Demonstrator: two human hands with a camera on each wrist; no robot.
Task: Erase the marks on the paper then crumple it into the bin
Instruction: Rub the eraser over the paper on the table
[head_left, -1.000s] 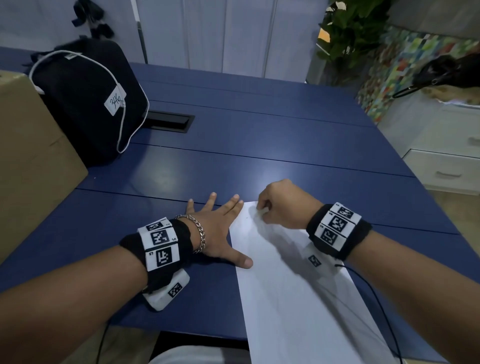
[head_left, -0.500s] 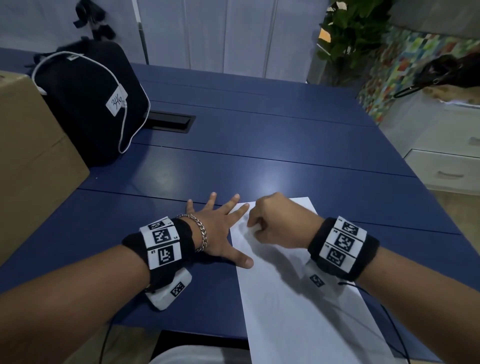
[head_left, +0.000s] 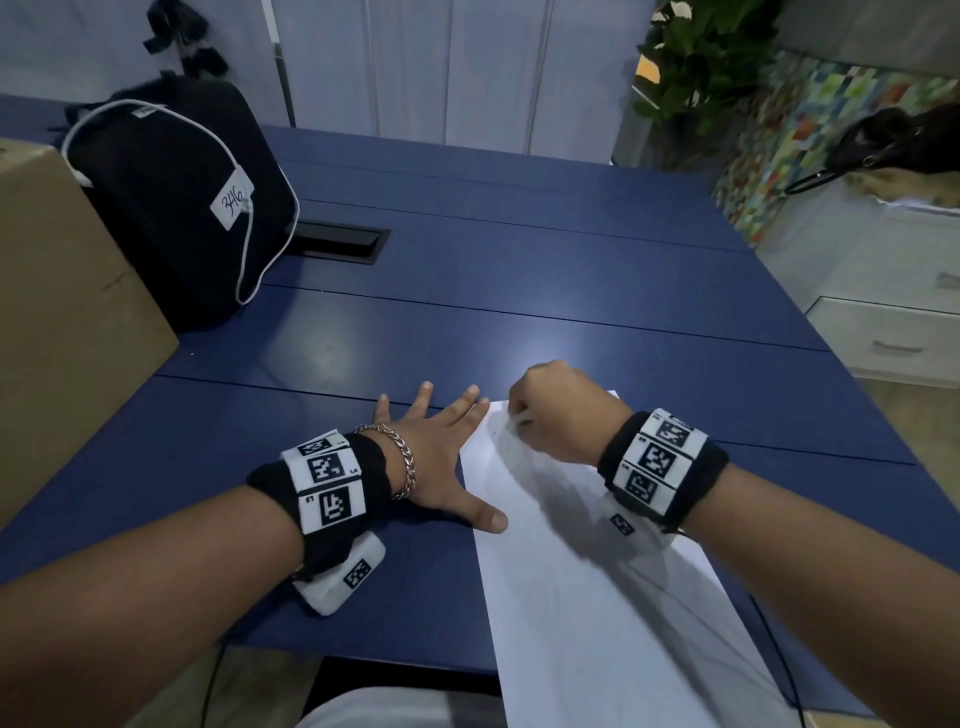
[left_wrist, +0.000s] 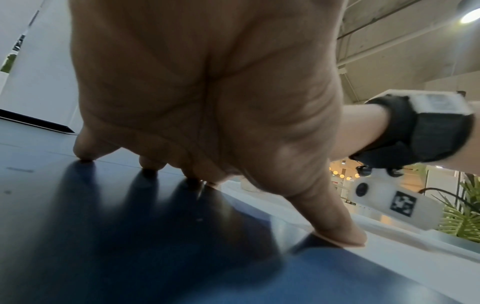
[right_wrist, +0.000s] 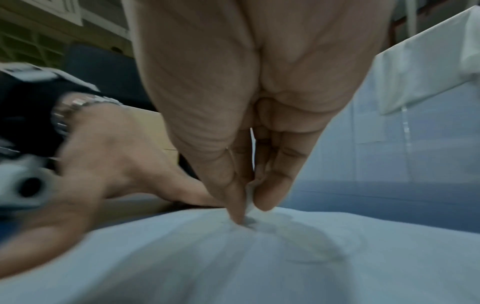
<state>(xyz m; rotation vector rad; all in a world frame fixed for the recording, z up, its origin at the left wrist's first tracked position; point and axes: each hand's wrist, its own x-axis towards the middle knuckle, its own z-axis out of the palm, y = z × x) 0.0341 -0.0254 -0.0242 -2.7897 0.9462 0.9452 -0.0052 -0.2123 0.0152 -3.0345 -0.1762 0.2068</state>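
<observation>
A white sheet of paper (head_left: 597, 597) lies on the blue table (head_left: 519, 322), running off the near edge. My right hand (head_left: 519, 423) pinches a small white eraser (right_wrist: 249, 200) between thumb and fingers and presses it onto the paper's far left corner. Faint grey smudges show on the paper beside the eraser. My left hand (head_left: 441, 457) lies flat with spread fingers on the table; its thumb (left_wrist: 335, 224) and index fingertip rest on the paper's left edge. No bin is in view.
A black bag (head_left: 176, 208) and a cardboard box (head_left: 67, 322) stand at the table's left. A black cable slot (head_left: 337, 241) sits in the tabletop behind them. White drawers (head_left: 893, 332) and a plant (head_left: 701, 67) are off to the right.
My right hand has rubbed back and forth with the eraser over the paper's far left corner, ending slightly farther forward. The left hand has stayed planted on the edge.
</observation>
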